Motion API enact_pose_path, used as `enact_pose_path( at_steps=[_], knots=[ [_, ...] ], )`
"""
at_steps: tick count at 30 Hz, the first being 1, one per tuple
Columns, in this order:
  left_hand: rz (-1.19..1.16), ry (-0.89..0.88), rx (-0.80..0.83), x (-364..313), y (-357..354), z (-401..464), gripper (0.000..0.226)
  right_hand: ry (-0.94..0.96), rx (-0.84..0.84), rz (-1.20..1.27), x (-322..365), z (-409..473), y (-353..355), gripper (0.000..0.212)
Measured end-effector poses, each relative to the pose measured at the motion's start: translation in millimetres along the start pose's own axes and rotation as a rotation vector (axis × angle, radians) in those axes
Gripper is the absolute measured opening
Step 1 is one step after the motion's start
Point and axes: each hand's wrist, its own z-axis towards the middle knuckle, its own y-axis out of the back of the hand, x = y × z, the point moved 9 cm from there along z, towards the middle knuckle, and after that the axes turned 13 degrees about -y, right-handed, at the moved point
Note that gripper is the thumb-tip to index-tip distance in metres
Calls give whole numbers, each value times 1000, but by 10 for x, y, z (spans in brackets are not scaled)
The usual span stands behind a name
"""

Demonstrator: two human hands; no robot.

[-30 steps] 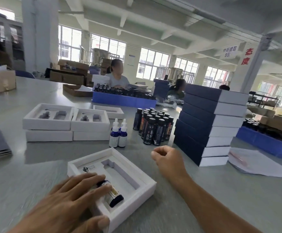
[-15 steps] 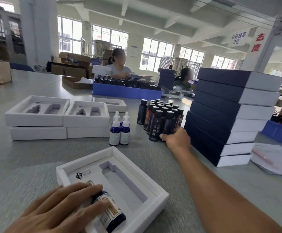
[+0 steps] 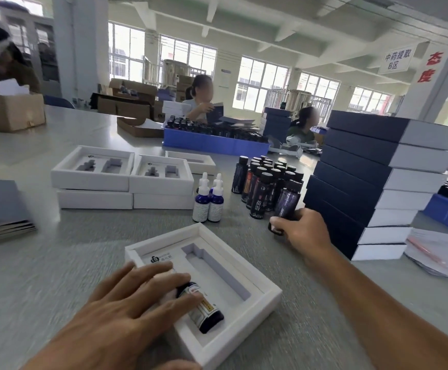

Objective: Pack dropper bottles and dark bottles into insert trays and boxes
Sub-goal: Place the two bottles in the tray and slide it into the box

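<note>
White insert tray (image 3: 265, 295): flat on the worktop, nearest; one labelled dropper bottle (image 3: 204, 309) lay on its side in the left recess, right recess vacant. Dark bottle (image 3: 287, 202): black cap, tilted, lifted beside the upright cluster of dark bottles (image 3: 264, 184). Two blue dropper bottles (image 3: 208, 201) stood upright nearby.

The left hand (image 3: 126, 308) lies palm down in the lower centre of the view, fingers extended and slightly spread, the fingertips (image 3: 182, 279) resting on a bottle (image 3: 204, 308) that lies in a tray (image 3: 268, 292). The right arm extends forward from the lower right corner, forearm bare and nearly straight. The right hand (image 3: 304, 231) is seen from the back, fingers curled around the lower part of a dark bottle (image 3: 285, 204), which is tilted slightly.
</note>
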Motion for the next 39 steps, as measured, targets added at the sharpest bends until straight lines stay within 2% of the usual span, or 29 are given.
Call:
enact_pose_path(
  at_steps=[2,7,10,13,17,22,26,39],
  knots=[
    [0,-46,-80,-30,73,-30,64,130,79,-34,216,-425,83,15],
    [-173,-30,23,-217,59,-142,62,397,261,-193,543,-1562,71,39],
    [-189,-55,-18,-342,116,-156,61,525,210,-508,540,-1935,-79,55],
    [-172,-65,-39,-394,166,-171,60,629,137,-671,559,-2077,-149,56],
    [-174,-63,-18,-395,165,-193,59,650,140,-693,546,-2118,-121,56],
    [-159,-59,-83,-379,178,-187,59,614,169,-721,508,-2097,-114,57],
    [-238,-51,-118,-365,146,-197,62,626,168,-763,522,-2098,-135,54],
    [-275,-43,-147,-350,92,-204,64,597,273,-845,449,-2067,-230,54]
  ],
)
